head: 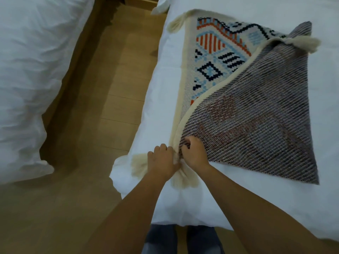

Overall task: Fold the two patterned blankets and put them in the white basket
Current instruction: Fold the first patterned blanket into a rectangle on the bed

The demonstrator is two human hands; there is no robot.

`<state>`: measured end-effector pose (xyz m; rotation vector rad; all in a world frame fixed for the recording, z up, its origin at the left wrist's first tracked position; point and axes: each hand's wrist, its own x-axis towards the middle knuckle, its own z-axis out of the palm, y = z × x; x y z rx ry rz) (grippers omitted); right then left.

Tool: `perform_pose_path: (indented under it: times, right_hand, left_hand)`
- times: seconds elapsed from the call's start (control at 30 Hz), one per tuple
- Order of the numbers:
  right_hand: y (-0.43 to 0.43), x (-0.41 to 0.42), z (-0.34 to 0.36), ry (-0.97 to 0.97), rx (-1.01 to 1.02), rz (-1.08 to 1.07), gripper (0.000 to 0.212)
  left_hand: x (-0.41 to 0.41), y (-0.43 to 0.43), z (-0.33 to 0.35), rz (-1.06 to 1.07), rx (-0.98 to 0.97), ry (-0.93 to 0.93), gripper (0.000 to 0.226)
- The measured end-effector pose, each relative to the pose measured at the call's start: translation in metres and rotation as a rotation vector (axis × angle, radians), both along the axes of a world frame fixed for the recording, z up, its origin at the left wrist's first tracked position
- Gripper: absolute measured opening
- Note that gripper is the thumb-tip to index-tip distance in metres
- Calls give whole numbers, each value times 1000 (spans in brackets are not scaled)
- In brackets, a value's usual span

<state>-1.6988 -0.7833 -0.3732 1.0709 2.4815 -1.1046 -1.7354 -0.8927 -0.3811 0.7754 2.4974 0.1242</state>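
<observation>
One patterned blanket [216, 57] lies on the white bed [275, 195], cream-edged with blue, orange and black shapes and cream tassels at the corners. Its right part is folded over diagonally, showing the dull striped underside [256, 116]. My left hand [162, 161] grips the cream tasselled corner at the near left edge of the bed. Right beside it, my right hand [193, 153] grips the folded layer's corner, fingers curled into the fabric. No second blanket and no white basket are in view.
A second white bed [27, 79] stands to the left. Between the two beds runs a strip of wooden floor [110, 88]. A white pillow corner [161, 6] shows at the top. My legs show below the bed's near edge.
</observation>
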Motion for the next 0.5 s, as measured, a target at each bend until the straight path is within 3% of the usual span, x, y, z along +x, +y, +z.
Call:
perform_pose_path:
  times: [0.07,0.17,0.23,0.3,0.4,0.5]
  right_hand:
    - [10,15,-2,-74,119,161,32]
    - [21,33,-5,-191,354,486,31]
    - [25,36,-4,-185,458,530,22]
    - [25,30,0,-127,470,521,20]
    - [18,19,-1,-36,450,614,20]
    - [9,17,-12,-120,447,726,21]
  left_hand:
    - [5,6,0,24,74,14,28]
    - [10,12,4,259,343,-96,12]
    - [8,11,10,397,498,-184,11]
    - [-1,4,12,483,551,-154,5]
    - [-17,-19,4,475,364,-41,9]
    - [-13,-40,-13,205,-15,31,20]
